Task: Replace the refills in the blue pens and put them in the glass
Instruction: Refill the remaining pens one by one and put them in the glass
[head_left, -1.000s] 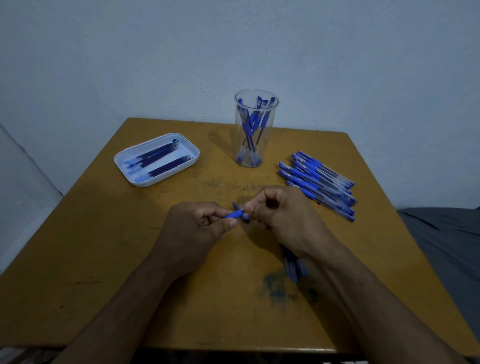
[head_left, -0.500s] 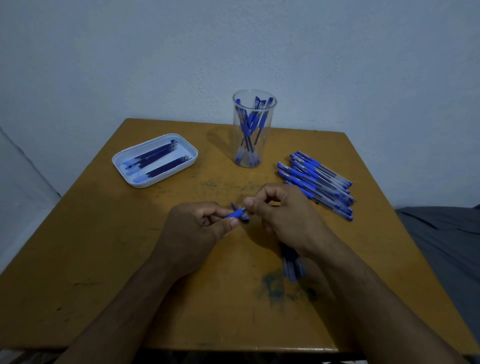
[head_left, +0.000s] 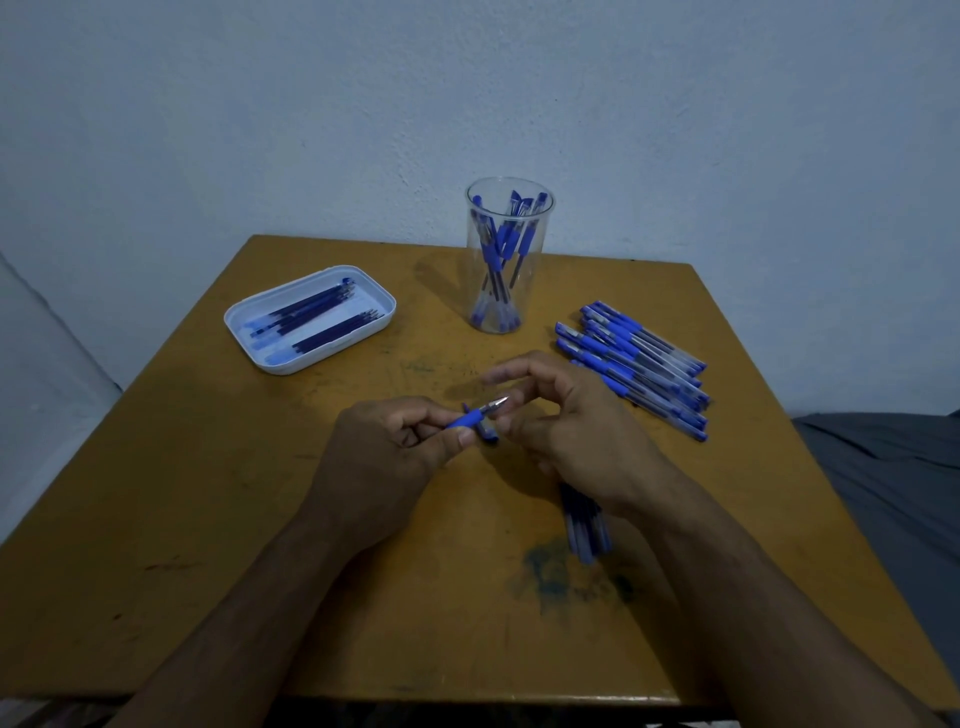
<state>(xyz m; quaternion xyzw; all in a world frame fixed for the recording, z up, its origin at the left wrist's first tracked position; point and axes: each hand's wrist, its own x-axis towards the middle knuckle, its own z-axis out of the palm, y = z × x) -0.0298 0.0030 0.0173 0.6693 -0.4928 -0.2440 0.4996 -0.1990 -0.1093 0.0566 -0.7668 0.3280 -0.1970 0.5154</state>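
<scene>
The head view looked down on a worn tabletop (head_left: 208, 519) set against a pale wall (head_left: 260, 104). The left hand (head_left: 384, 457) gripped a pen (head_left: 475, 415) by its blue grip section, thumb and curled fingers closed round it, with the metal tip pointing up and to the right toward the other hand. The right hand (head_left: 576, 431) was just beside that tip, its fingers loosely curled and spread, the forefinger arched above the tip; I could not tell whether it touched the pen or held any small part. A small blue piece (head_left: 488, 434) showed just below the pen between the two hands, too blurred to name. Behind the hands, near the far edge of the tabletop, stood the glass (head_left: 506, 312), upright, with several blue pens (head_left: 501, 244) standing tilted inside it. To the right of the glass, well apart from it, lay a pile of pens (head_left: 634, 364) with blue grips and clear barrels, side by side and slanting away to the right. On the far left sat a white tray (head_left: 244, 332) holding dark refills (head_left: 317, 317) in two groups, lying along its length. Under the right wrist, a few more pens or barrels (head_left: 587, 525) lay on the tabletop, partly hidden by the arm. A dark ink stain (head_left: 550, 577) marked the wood just in front of them. A grey cloth (head_left: 893, 493) showed beyond the right edge.
</scene>
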